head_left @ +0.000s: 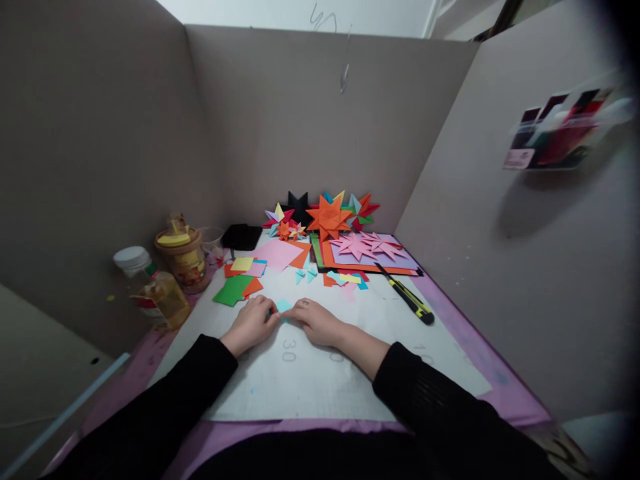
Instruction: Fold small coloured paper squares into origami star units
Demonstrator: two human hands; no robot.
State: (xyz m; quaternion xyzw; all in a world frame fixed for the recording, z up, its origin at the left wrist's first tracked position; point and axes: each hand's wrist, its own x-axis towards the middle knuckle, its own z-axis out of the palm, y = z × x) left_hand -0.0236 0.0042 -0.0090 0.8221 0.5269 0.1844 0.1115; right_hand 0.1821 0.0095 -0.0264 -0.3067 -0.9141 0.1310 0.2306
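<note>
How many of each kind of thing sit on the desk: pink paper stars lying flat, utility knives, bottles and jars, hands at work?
Pink paper stars and: 2
Utility knife: 1
Bottle and jar: 2
Hands, left hand and right hand, both pinching a light blue paper piece: 2
Total: 7

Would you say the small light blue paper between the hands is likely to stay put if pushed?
Probably not: the light blue paper looks thin and tiny, so likely very light and floppy. On the smooth white mat it may slide easily. Both the left hand and right hand pin it.
</note>
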